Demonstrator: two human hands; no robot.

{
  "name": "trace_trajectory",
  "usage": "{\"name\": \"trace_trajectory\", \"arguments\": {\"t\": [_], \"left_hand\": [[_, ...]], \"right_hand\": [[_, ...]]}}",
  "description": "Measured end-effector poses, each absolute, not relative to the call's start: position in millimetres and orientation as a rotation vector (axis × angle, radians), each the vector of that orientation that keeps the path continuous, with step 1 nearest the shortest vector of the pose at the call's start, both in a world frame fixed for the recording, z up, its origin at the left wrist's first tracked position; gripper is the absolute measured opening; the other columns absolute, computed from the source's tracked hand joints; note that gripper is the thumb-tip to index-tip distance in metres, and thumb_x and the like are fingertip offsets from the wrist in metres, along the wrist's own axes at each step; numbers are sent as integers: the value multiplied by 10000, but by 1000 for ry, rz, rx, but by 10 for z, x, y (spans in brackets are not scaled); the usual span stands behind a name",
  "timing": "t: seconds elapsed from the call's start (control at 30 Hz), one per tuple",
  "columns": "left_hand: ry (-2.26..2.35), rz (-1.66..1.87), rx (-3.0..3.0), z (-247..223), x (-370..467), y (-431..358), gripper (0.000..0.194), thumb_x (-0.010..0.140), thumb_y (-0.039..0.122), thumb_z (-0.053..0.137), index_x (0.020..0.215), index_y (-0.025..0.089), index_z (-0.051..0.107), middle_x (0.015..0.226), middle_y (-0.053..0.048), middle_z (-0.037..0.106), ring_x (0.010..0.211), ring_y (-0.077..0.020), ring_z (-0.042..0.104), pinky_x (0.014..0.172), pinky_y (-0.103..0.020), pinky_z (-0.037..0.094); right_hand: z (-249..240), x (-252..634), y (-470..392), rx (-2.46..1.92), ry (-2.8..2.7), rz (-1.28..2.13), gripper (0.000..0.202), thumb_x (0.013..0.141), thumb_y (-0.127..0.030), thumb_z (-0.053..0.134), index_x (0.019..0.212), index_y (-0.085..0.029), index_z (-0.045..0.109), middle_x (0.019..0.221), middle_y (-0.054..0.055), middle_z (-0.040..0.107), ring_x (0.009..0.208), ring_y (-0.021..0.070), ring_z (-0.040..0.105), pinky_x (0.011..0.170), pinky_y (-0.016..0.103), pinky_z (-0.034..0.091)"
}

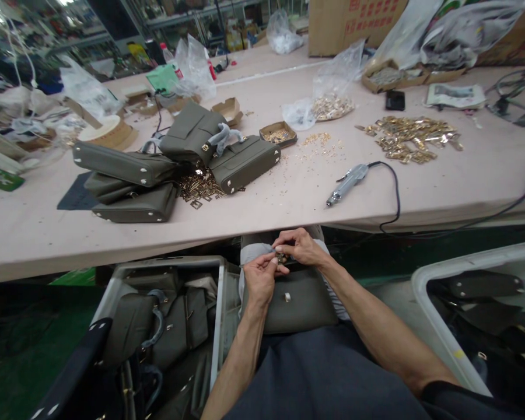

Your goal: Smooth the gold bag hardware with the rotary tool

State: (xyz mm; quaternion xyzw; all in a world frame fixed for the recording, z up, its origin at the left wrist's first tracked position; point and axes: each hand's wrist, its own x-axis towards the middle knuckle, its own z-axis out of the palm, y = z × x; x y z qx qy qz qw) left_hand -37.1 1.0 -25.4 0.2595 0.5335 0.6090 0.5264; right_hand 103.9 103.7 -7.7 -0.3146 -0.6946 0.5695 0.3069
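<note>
Bag (305, 312) lies flat across our lap (251, 253), likely so both hands are free. At its far edge, our left hand (261, 279) and right hand (304, 248) pinch a small brassy piece (282, 258). Electric screwdriver (348, 184) sits beyond the bag, to its right, presumably for reach. Our grip hides most of the piece; can't tell if it's attached. Crate (472, 263) right of the bag is cut off.

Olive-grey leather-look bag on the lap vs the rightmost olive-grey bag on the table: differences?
The olive-grey leather-look lap bag is right by the left hand and right hand; the table bag is away from both. The lap bag shows a broad panel with one small shiny fitting; the table bag shows its narrow base with shiny studs. Shared: colour.
</note>
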Motion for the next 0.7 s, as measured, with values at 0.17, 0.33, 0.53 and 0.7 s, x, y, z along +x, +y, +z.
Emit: {"name": "trace_trajectory", "arguments": {"t": [0.17, 0.33, 0.53, 0.7], "left_hand": [[1332, 1353, 705, -199, -335, 24, 414, 778, 456, 811, 957, 86, 762, 748, -98, 762, 518, -204, 714, 536, -306, 629], [1423, 1392, 786, -224, -315, 52, 387, 793, 472, 798, 912, 105, 776, 679, -77, 746, 466, -186, 677, 485, -268, 587], [1408, 1450, 738, -317, -329, 84, 372, 761, 483, 814, 885, 134, 784, 731, -74, 760, 428, -159, 635, 447, -249, 533], [1406, 1445, 762, -292, -320, 107, 381, 770, 491, 797, 875, 126, 777, 745, -86, 763, 438, -177, 642, 461, -274, 538]], "right_hand": [[-115, 984, 962, -870, -1694, 1573, 165, 806, -351, 727, 821, -191, 762, 752, 33, 666, 622, 166, 608, 560, 265, 472], [-112, 939, 896, -959, -1688, 1543, 136, 802, -365, 717, 839, -240, 754, 761, 32, 673, 578, 186, 622, 495, 291, 465], [321, 1524, 1193, -1272, -1656, 734, 329, 888, -490, 680, 1064, -223, 758, 773, 76, 685, 648, 226, 584, 670, 364, 502], [548, 2123, 1844, -1956, -1445, 299, 645, 907, -598, 582, 1324, -106, 591, 926, 169, 711, 968, 356, 663, 949, 475, 481]]}}
